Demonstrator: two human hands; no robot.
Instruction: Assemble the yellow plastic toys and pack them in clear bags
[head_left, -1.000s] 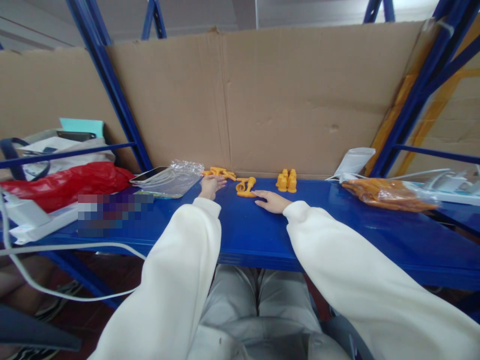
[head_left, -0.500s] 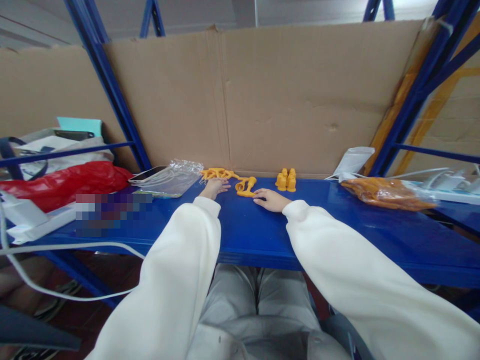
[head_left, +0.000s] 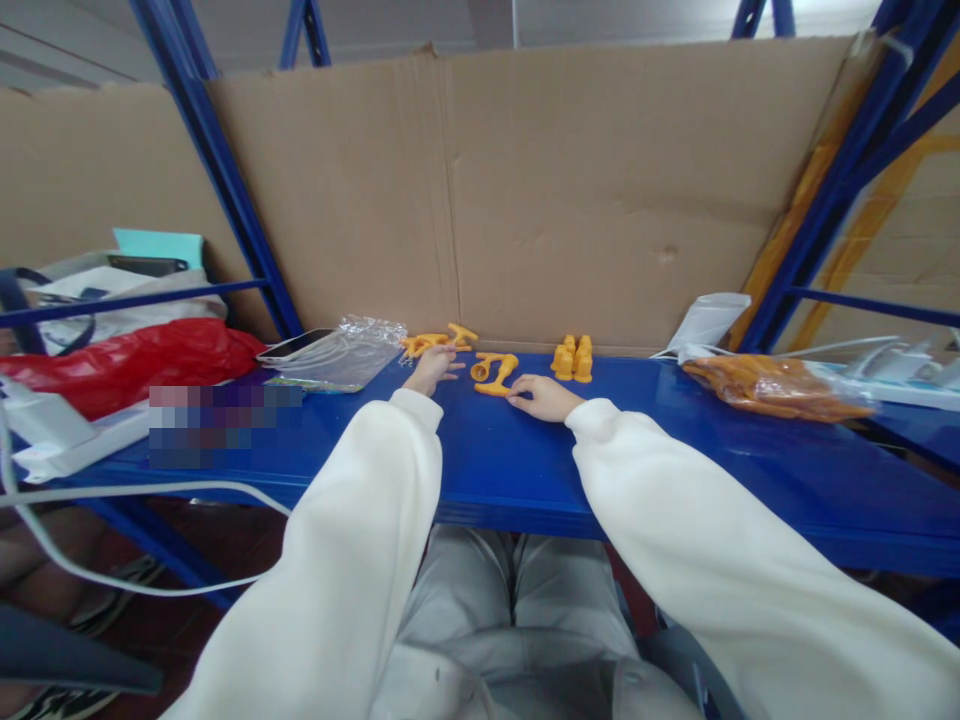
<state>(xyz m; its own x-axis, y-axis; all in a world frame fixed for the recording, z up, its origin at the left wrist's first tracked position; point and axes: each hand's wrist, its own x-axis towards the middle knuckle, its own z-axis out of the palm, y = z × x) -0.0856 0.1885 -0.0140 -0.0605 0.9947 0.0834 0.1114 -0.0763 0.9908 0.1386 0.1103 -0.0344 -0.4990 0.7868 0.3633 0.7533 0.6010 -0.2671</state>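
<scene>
My left hand (head_left: pixel 428 370) is at the front of a loose pile of orange-yellow plastic pieces (head_left: pixel 417 346). Its thumb and forefinger seem closed on one T-shaped plastic piece (head_left: pixel 463 334), while the other fingers stretch out to the right. My right hand (head_left: pixel 546 398) pinches the right end of another T-shaped plastic piece (head_left: pixel 491 389) lying on the blue tabletop. Just behind that piece lies a ring-ended plastic piece (head_left: pixel 480 370), apparently touching or joined to it; I cannot tell which. Several yellow bell-shaped plastic pieces (head_left: pixel 573 360) stand grouped upright, behind and right of my right hand.
A clear plastic bag (head_left: pixel 341 362) and a phone (head_left: pixel 300 345) lie left of the pile. Further left are a red plastic bag (head_left: pixel 150 360) and a white power strip (head_left: pixel 82 440). An orange packet (head_left: pixel 772 388) lies right. Cardboard (head_left: pixel 555 200) walls the back.
The T-shaped piece by my left hand has swung up from the pile, its crossbar now higher and further left. My right hand and its piece have barely moved.
</scene>
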